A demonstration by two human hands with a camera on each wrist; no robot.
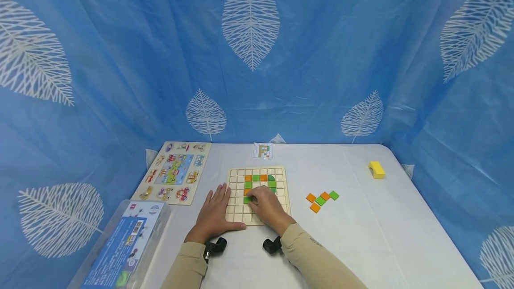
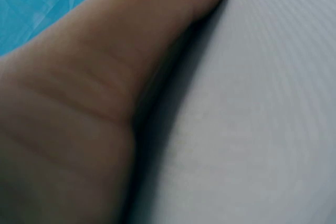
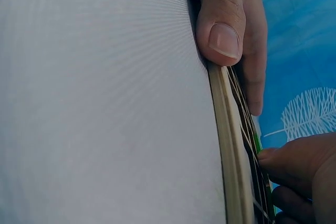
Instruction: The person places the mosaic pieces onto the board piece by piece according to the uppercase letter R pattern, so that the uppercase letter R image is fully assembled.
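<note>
A wooden grid board lies on the white table, with orange and green pieces set in its squares. My left hand rests along the board's left side, fingers extended and thumb on the near edge; the thumb also shows in the right wrist view. Over the middle of the grid, my right hand pinches a green square tile low in the left column of pieces. That hand hides part of the grid. In the left wrist view, the left hand fills much of the picture.
Several loose orange and green tiles lie right of the board. Behind it is a pattern card. A vehicle puzzle board and a plastic box occupy the left side. A yellow arch block stands far right.
</note>
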